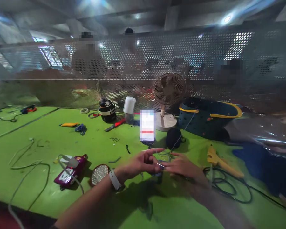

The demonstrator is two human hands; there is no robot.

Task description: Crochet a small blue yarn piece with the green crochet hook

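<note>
Things on the counter (97,144), around the phone (147,127).
Behind the phone stand the fan (169,89), rightward, and the bottle (129,106), leftward. Right of the phone lies the ball (173,138), then the basket (197,124); before the phone is the left hand (144,162), more rightward the right hand (186,166).

The shiny item (160,165) at the left hand (143,163) is too small to identify.
</note>
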